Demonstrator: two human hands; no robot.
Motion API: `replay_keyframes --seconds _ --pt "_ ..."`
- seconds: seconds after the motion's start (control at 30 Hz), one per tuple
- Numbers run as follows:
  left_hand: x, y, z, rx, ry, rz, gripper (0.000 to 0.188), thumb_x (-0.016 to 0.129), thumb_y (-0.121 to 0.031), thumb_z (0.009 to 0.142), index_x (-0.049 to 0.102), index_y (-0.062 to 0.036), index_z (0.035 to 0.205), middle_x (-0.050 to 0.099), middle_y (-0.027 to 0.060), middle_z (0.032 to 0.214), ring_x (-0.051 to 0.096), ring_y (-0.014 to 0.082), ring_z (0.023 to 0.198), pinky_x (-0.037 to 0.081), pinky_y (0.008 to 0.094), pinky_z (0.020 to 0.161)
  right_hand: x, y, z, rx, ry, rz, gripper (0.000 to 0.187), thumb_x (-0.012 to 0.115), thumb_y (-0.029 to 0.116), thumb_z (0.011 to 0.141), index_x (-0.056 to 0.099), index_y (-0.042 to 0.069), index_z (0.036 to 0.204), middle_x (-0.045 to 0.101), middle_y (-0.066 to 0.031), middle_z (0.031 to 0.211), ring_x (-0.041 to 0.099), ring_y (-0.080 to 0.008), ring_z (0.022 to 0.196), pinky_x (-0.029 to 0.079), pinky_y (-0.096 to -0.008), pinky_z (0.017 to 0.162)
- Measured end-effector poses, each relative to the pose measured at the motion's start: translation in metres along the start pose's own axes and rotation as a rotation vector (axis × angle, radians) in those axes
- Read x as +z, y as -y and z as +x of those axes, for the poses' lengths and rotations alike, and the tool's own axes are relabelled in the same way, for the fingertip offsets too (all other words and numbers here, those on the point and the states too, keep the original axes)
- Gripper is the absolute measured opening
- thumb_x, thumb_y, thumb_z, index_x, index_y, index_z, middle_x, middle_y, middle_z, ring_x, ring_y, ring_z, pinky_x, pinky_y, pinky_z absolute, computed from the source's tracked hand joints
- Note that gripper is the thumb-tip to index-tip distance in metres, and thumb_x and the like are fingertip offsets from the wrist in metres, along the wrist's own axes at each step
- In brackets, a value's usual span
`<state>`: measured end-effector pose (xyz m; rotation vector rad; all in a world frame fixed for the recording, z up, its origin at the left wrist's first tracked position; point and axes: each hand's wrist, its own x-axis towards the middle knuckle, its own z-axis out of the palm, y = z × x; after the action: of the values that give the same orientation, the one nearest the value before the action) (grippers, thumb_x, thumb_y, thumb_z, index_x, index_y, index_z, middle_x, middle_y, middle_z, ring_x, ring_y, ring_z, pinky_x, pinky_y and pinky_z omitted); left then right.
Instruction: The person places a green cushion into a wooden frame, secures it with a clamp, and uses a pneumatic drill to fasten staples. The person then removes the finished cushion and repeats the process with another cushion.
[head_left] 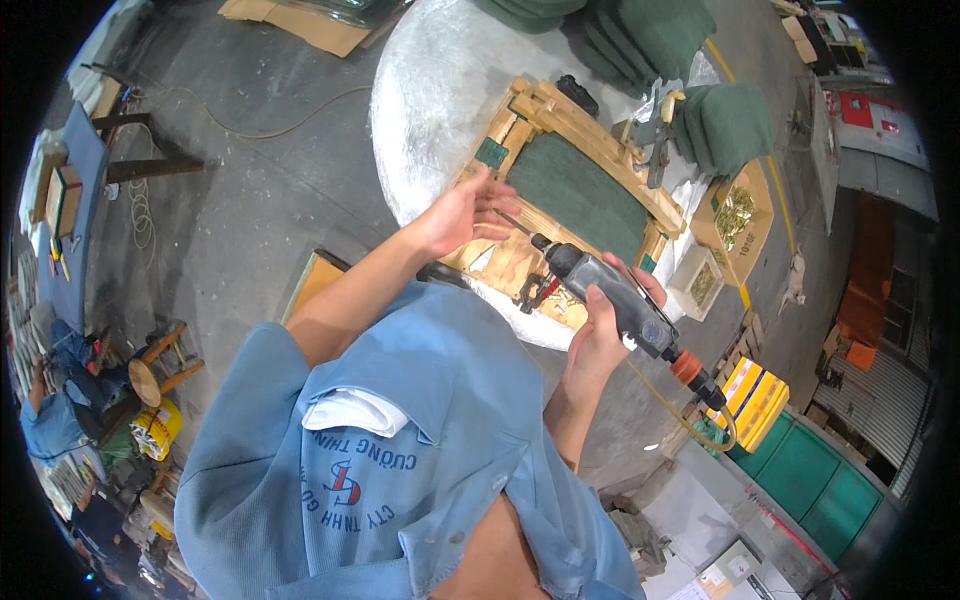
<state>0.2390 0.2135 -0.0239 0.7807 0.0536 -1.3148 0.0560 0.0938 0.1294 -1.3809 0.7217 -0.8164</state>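
Observation:
My right hand grips a dark pneumatic screwdriver with an orange ring and a yellowish air hose at its rear. Its long bit points up and left toward my left hand. That hand is open, fingers stretched out beside the bit's tip; whether a small screw lies among them I cannot make out. Beyond both hands lies a wooden frame around a dark green padded panel. The frame rests on a round table covered in white plastic film. A dark metal clamp sits near its close edge.
Stacked green cushions stand at the table's far side, with more cushions to the right. A cardboard box of brass-coloured hardware and a small white bin are right of the frame. Another person is at far left.

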Motion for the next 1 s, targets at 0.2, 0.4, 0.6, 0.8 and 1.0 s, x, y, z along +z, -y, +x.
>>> replay_keyframes --seconds 0.2,0.4,0.6,0.8,1.0 --pt "-0.014 0.018 -0.007 -0.027 -0.047 -0.126 0.028 0.064 -0.027 0.108 0.067 -0.0019 0.119 0.075 0.0071 0.104 0.075 0.0171 0.088 0.065 0.0314 0.083 -0.005 -0.003 0.005 -0.003 -0.032 0.084 0.061 0.072 -0.01 0.079 0.047 0.006 0.133 0.066 -0.0276 0.125 0.064 -0.0336 0.124 0.051 -0.0468 0.11" --pt "-0.027 0.018 0.003 -0.049 -0.061 -0.051 0.018 0.07 -0.02 0.104 0.07 -0.0042 0.113 0.076 0.0064 0.099 0.076 0.0154 0.086 0.065 0.0304 0.081 -0.006 -0.003 0.006 0.031 -0.033 0.026 0.06 0.068 -0.006 0.084 0.045 0.008 0.137 0.064 -0.0257 0.129 0.062 -0.0316 0.125 0.048 -0.0462 0.113" --pt "-0.038 0.003 0.013 -0.026 0.058 0.162 0.02 0.076 -0.018 0.099 0.073 -0.0016 0.108 0.076 0.0099 0.097 0.075 0.0173 0.084 0.064 0.0319 0.08 -0.011 -0.005 0.014 0.045 -0.02 0.018 0.061 0.065 -0.005 0.085 0.043 0.009 0.141 0.062 -0.0245 0.132 0.062 -0.0331 0.124 0.052 -0.0464 0.109" --pt "-0.04 -0.041 0.009 -0.163 0.164 0.413 0.022 0.078 -0.019 0.098 0.074 0.0006 0.107 0.077 0.0113 0.098 0.076 0.0193 0.087 0.064 0.032 0.081 -0.028 -0.021 0.043 0.22 -0.007 0.232 0.057 0.058 -0.002 0.089 0.045 0.013 0.142 0.061 -0.0246 0.13 0.065 -0.0354 0.119 0.066 -0.0537 0.09" --pt "-0.032 -0.051 -0.005 -0.141 0.149 0.453 0.019 0.078 -0.017 0.098 0.075 0.0007 0.102 0.077 0.011 0.093 0.076 0.0203 0.085 0.063 0.0332 0.08 -0.041 -0.042 0.076 0.464 0.022 0.342 0.052 0.062 0.005 0.093 0.049 0.017 0.141 0.063 -0.0229 0.13 0.068 -0.0341 0.114 0.07 -0.0513 0.079"
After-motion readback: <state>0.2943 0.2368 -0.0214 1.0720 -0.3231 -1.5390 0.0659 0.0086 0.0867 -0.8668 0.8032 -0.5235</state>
